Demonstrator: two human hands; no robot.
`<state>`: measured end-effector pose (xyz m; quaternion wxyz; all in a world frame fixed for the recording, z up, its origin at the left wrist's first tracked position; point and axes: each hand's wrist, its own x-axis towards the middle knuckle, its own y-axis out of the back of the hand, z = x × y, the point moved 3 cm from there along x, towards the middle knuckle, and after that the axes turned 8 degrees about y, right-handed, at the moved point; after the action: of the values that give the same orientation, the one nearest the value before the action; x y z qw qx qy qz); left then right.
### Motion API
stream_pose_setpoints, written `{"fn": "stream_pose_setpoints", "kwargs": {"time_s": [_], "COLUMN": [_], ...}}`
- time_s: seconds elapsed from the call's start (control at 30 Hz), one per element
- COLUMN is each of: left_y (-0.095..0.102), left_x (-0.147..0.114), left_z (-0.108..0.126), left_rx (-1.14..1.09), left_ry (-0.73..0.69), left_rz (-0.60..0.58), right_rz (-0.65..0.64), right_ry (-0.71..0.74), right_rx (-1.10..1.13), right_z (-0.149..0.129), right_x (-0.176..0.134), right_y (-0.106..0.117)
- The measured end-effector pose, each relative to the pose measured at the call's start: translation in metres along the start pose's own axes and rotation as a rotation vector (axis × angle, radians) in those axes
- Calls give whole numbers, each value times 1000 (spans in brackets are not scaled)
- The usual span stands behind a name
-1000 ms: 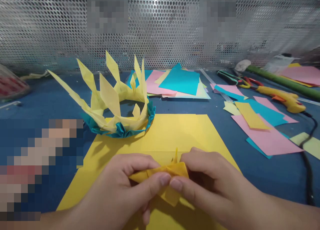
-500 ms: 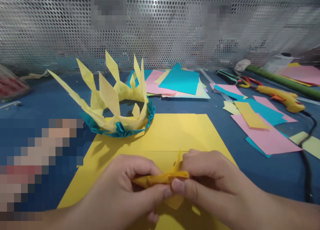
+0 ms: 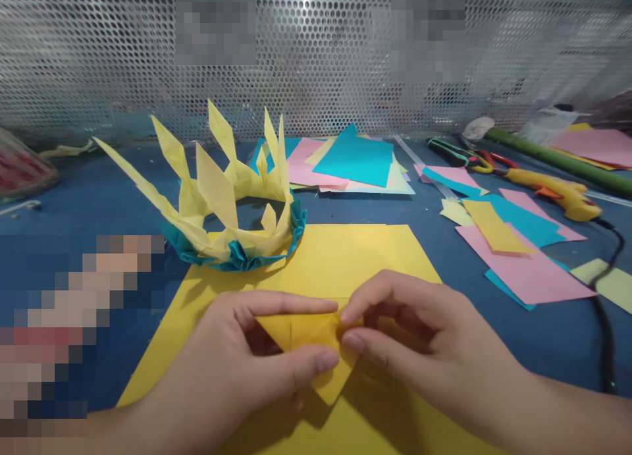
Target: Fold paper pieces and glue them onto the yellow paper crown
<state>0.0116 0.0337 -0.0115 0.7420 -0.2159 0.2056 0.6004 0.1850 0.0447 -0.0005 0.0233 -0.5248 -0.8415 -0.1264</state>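
Note:
A piece of folded yellow paper (image 3: 311,333) is held up between my two hands, one flat triangular face toward me and a corner pointing down. My left hand (image 3: 247,356) grips its left side, thumb on the front and index finger along the top edge. At the right side, my right hand (image 3: 419,336) pinches the paper between thumb and index finger. Below the hands lies a large yellow sheet (image 3: 355,264). A paper crown (image 3: 217,198) with tall pale yellow points and blue paper pieces round its base rests at the sheet's far left corner.
Coloured paper sheets (image 3: 360,159) lie stacked at the back. To the right are loose paper pieces (image 3: 523,264), a yellow glue gun (image 3: 557,188) with a black cord (image 3: 605,336), and a green rod (image 3: 557,155). A perforated metal panel (image 3: 316,60) closes off the back.
The folded paper has turned from nearly edge-on to show its flat face. My right fingers have lifted slightly, and my left index finger has straightened along the top edge.

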Motion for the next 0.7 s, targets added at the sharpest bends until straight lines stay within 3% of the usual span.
{"fn": "stream_pose_setpoints", "kwargs": {"time_s": [0.1, 0.33, 0.5, 0.7], "left_y": [3, 8, 3, 4], "left_x": [4, 3, 3, 3], "left_z": [2, 5, 8, 5], "left_rx": [-39, 252, 334, 310], "left_ry": [-110, -195, -197, -142], "left_rz": [-64, 56, 17, 78], "right_rz": [-8, -24, 41, 40], "right_ry": [-91, -124, -20, 129], "right_rx": [123, 129, 54, -26], "right_z": [5, 8, 3, 0], "right_x": [0, 2, 3, 2], "right_y": [-4, -5, 2, 9]}}
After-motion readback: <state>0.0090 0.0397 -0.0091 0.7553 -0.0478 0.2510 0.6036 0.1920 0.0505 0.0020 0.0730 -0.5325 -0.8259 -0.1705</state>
